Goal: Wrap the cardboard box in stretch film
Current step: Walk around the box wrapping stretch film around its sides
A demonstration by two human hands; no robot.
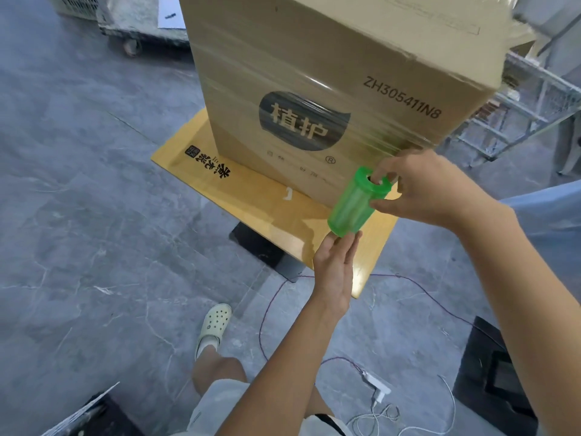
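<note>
Cardboard box (pixel 314 33) stands on a yellow board (pixel 239 184); its top runs out of frame. Glossy film bands (pixel 320 84) cross its printed face, and the small print low on that face is too blurred to read. Green film roll (pixel 353 204) sits tilted, just in front of the box's lower right corner. Hands are apart, one at each end. Right hand (pixel 430 190) pinches the upper rim, one fingertip lost inside the core. Left hand (pixel 334 272), fingers straight, touches the bottom end and partly covers it. Cannot tell whether film links roll to box.
</note>
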